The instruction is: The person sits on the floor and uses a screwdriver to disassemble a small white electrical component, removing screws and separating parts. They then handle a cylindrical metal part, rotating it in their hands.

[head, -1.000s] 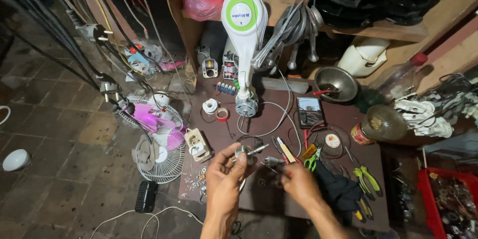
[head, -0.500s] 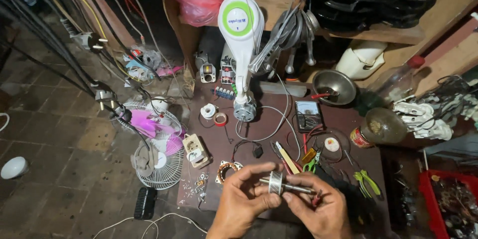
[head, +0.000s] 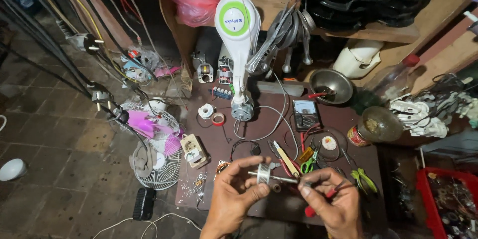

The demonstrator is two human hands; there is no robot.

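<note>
Both hands [head: 284, 194] hold a motor rotor [head: 265, 174] above the cluttered brown table [head: 279, 114].

Round green-ringed label [head: 237, 19], upper centre

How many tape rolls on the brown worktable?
2 that show: a white tape roll and a red tape roll right beside it, both just left of the white fan stand's motor. Clutter may hide others.
</note>
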